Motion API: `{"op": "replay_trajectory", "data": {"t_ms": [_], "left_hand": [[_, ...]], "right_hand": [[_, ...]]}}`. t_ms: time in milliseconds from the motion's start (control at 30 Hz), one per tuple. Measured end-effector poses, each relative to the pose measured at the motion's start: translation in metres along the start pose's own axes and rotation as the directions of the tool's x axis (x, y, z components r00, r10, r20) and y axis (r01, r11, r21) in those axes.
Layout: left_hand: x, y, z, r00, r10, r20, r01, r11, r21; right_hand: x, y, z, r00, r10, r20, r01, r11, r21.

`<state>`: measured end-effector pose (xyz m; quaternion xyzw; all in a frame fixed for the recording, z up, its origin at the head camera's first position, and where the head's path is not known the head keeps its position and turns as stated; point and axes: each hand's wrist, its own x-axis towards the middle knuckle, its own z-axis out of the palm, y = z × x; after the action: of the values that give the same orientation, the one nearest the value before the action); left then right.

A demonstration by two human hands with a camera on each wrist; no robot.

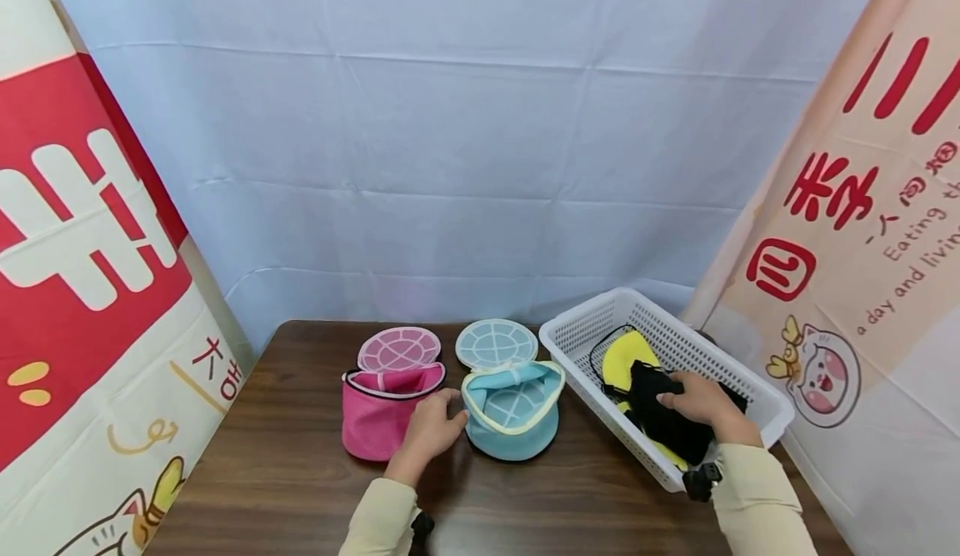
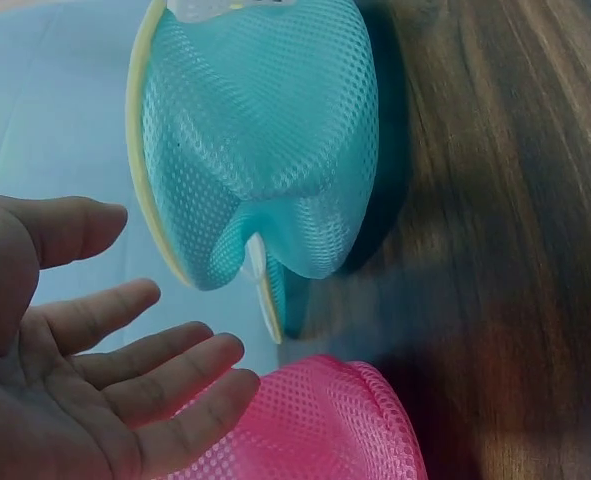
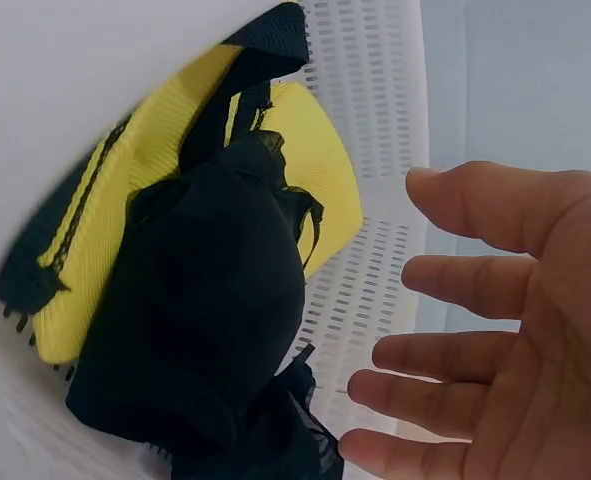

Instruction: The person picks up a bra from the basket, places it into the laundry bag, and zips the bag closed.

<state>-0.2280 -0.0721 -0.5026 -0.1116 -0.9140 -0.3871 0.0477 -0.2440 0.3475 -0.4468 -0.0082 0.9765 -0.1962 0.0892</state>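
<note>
My left hand [image 1: 431, 427] is between the pink mesh laundry bag [image 1: 378, 429] and the light blue one [image 1: 517, 442], its fingers spread in the left wrist view. Both bags stand unzipped with their round lids folded back: the pink lid [image 1: 399, 348] and the blue lid [image 1: 497, 343]. Over the white basket [image 1: 693, 356] hovers my right hand [image 1: 701, 402], its fingers extended and apart from the clothing in the right wrist view. Below it lie a black bra-like garment with a moulded cup [image 3: 205, 290] and a yellow garment with black trim [image 3: 325, 160].
The bags and basket stand on a dark brown wooden table [image 1: 255, 473], the basket angled along its right side. A pale blue cloth [image 1: 465, 139] hangs behind. Printed cloths hang at the left [image 1: 67, 306] and right [image 1: 862, 289].
</note>
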Motion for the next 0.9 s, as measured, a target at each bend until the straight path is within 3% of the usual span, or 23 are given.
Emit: {"op": "replay_trajectory", "data": {"t_ms": [233, 633, 900], "left_hand": [[0.005, -0.002, 0.003, 0.999, -0.044, 0.014, 0.044, 0.999, -0.014], [0.012, 0.0, 0.015, 0.994, -0.106, -0.01, 0.105, 0.992, -0.069], [0.017, 0.006, 0.025, 0.961, -0.249, -0.118, 0.241, 0.967, -0.085]], "right_hand": [[0.009, 0.003, 0.001, 0.999, 0.033, 0.043, -0.034, 0.999, 0.029], [0.024, 0.011, -0.001, 0.998, -0.028, 0.056, 0.025, 0.998, 0.055], [0.036, 0.016, 0.003, 0.997, -0.067, 0.032, 0.067, 0.998, 0.015]]}}
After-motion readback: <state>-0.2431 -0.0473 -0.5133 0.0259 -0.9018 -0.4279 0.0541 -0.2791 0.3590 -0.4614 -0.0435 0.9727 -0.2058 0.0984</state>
